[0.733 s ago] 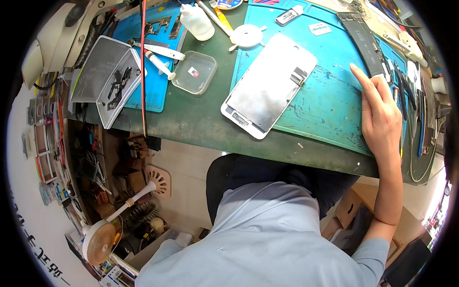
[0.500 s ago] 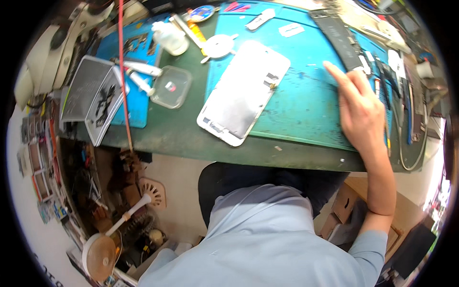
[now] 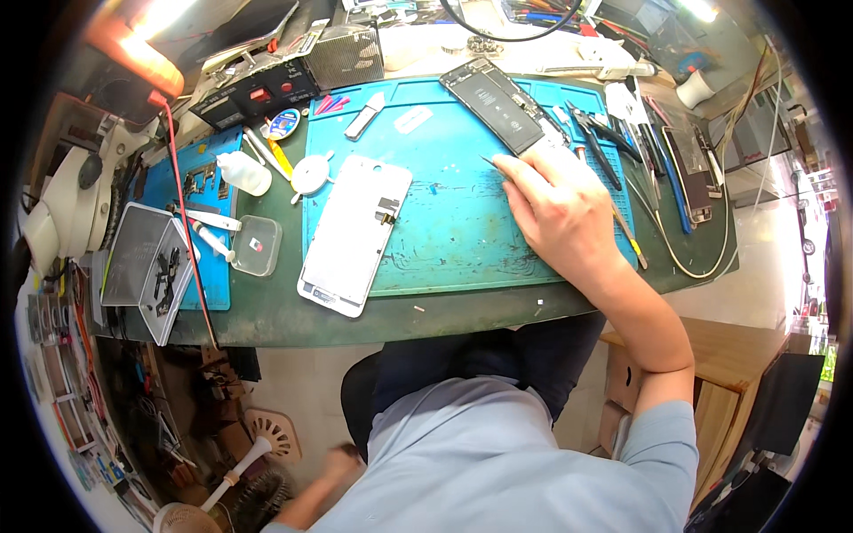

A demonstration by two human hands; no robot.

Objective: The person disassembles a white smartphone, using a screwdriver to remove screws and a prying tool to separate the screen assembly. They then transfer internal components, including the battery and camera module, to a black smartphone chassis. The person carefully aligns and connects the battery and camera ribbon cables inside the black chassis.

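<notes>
My right hand is closed at the right of the blue mat, just below an opened phone body with its black battery showing. A thin dark tip shows by my index finger; what it belongs to is unclear. Left of that hand lies a white phone screen assembly, back up. A small metal-ended device and a pale flat piece rest higher on the mat. My left hand hangs low beside the chair, blurred, its fingers not clear.
An open grey case, clear box, white bottle and round white holder stand left. A red cable crosses there. Pliers and drivers line the right. Above are a power unit and a lamp.
The view has tilted up, showing more of the desk's back. My right hand has shifted left toward the screen, its fingers now more curled. My left hand has appeared below the desk.
</notes>
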